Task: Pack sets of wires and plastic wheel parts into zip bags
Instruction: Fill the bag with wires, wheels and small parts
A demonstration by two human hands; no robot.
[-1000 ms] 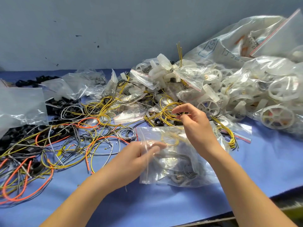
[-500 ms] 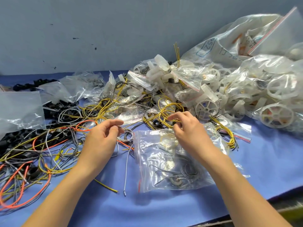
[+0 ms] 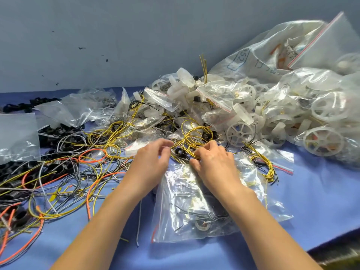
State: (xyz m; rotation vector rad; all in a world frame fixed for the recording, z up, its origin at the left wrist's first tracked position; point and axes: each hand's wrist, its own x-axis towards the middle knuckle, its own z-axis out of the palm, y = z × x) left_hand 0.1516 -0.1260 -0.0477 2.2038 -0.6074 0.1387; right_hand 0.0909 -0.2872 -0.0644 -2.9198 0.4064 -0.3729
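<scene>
A clear zip bag [image 3: 204, 203] with wires and small parts inside lies flat on the blue table in front of me. Just beyond its top edge is a tangle of yellow wire loops [image 3: 191, 140]. My left hand [image 3: 149, 162] reaches to the left side of that tangle, thumb and fingers curled and pinching a yellow wire. My right hand [image 3: 213, 161] lies over the bag's upper edge, its fingers curled around the yellow loops. White plastic wheels [image 3: 240, 131] lie in a heap behind to the right.
Loose orange, yellow, grey and black wires [image 3: 58, 180] spread over the left of the table. Filled small zip bags [image 3: 216, 94] pile up at the back. A large clear bag [image 3: 272, 53] leans on the wall. The table's front edge [image 3: 331, 248] is at lower right.
My left hand has left the zip bag, passed over the loose wires on the left and come to the yellow loops beside my right hand. The bag now lies flat.
</scene>
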